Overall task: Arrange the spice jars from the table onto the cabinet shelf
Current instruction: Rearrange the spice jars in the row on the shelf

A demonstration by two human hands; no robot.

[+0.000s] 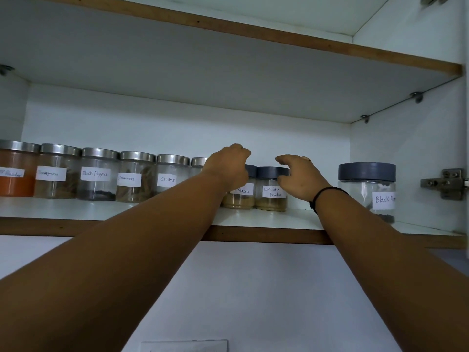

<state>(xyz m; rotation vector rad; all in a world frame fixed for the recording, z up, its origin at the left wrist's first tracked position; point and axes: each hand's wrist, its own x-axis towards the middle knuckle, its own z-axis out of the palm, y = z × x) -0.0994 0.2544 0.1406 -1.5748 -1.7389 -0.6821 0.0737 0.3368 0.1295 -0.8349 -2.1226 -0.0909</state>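
From your head view, both small dark-lidded jars, Masala jar (241, 198) and Coriander Powder jar (271, 199), stand touching on the cabinet shelf (266, 219), between the Cloves jar (170, 177) and a big grey-lidded jar (366, 191). Your right hand (299, 180) arches loosely over the coriander lid, its fingers clear of it. Your left hand (228, 168) hides the masala lid, so I cannot tell its grip. This looks like the placing step, so next let go and check the labels face front.
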